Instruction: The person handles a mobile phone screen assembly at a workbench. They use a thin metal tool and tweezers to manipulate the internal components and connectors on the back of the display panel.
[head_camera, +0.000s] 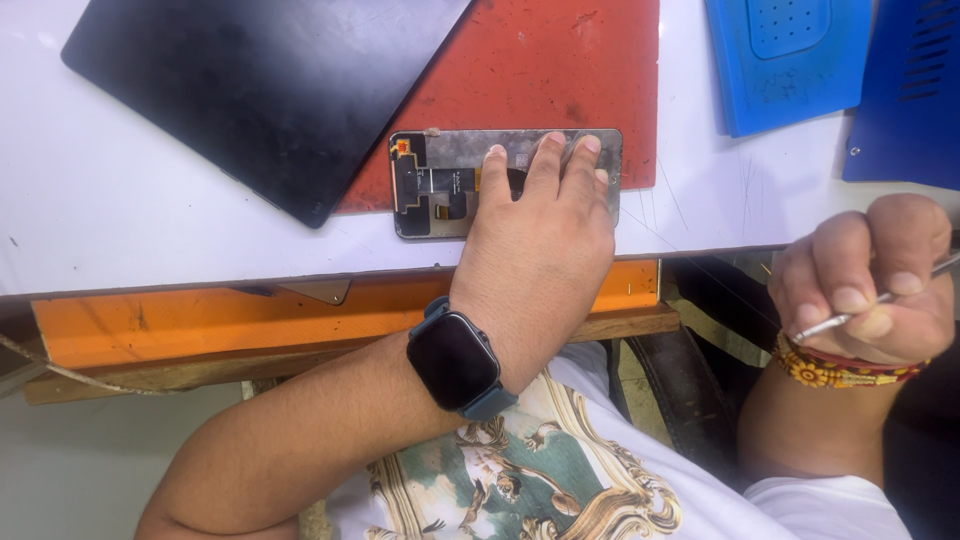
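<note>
My left hand (535, 240) lies flat, fingers together, on a phone display panel (440, 160) that rests back side up near the table's front edge, with a black flex cable and small orange tabs at its left end. A dark smartwatch sits on that wrist. My right hand (870, 275) is off the table at the right, below its edge, with the fingers closed around thin metal tweezers (850, 317). Red and yellow thread bands circle the right wrist.
A red mat (540, 70) lies under the panel. A large black tablet (260, 90) rests on the white table (120, 220) at the upper left. A blue mat (785, 60) and a blue metal case (910, 90) sit at the upper right. An orange ledge (220, 320) runs below the table edge.
</note>
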